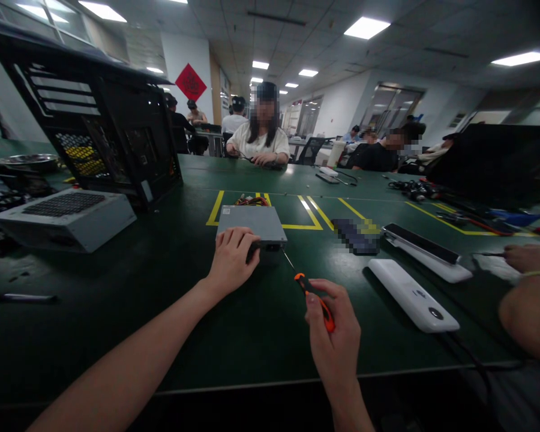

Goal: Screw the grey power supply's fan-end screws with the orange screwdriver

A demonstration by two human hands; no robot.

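Observation:
A grey computer power supply (256,222) lies on the green table, with a bundle of coloured wires (252,201) behind it. My left hand (236,258) grips its near left side, fingers over the top edge and thumb at the front face. In my right hand (335,324) is an orange and black screwdriver (300,279), held by the handle. Its thin shaft points up and left, and the tip is at the near right corner of the power supply. Whether the tip sits in a screw I cannot tell.
At left stand a black computer case (153,144) and a second power supply (72,216). A white elongated device (411,294), a black-topped one (423,249) and a blurred dark phone-like item (355,235) lie at right. Another person's hand (531,259) is at far right; a person (263,138) sits opposite.

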